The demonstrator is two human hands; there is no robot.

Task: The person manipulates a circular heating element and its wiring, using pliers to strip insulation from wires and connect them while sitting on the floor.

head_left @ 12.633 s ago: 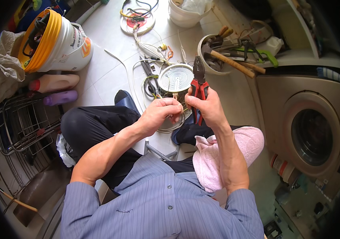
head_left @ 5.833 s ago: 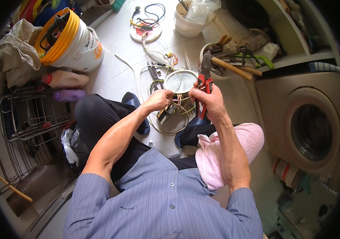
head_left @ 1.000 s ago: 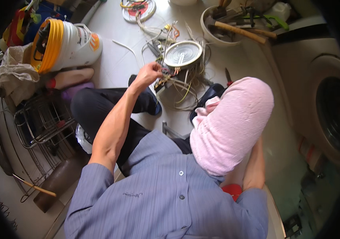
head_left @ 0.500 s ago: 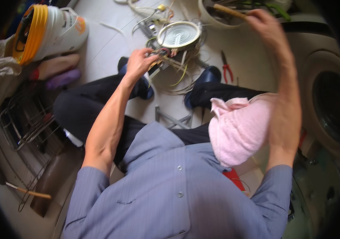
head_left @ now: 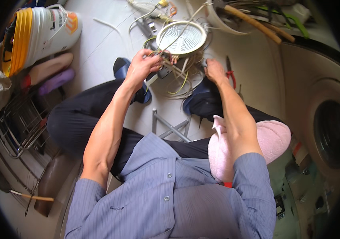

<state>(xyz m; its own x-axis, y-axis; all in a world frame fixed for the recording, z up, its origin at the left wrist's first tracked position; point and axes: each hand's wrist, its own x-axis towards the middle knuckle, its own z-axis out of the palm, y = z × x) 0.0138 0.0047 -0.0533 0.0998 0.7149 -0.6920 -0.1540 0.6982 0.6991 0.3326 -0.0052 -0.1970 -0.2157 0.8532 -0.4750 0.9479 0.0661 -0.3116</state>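
My left hand (head_left: 143,68) is closed on thin wires (head_left: 162,59) at the left of a tangle of cables. Behind them sits a round lamp (head_left: 181,38) with a white rim and a ringed, clear face. A pale cable lies across its face. On the right side of the tangle, my right hand (head_left: 215,71) has its fingers curled together; what is between them, if anything, is too small to make out. Looped pale cables (head_left: 182,89) hang between my hands, in front of a dark box-shaped part (head_left: 165,72).
Red-handled pliers (head_left: 230,73) lie right of my right hand. A white bucket (head_left: 223,20) at the far right has wooden handles (head_left: 253,24) sticking out. A white and yellow bucket (head_left: 50,34) stands far left. A washing machine (head_left: 317,87) is at the right; a pink towel (head_left: 271,137) covers my knee.
My right hand has let go of the wooden handle at the bucket and come down left to the cables. My left hand stays at the wires.
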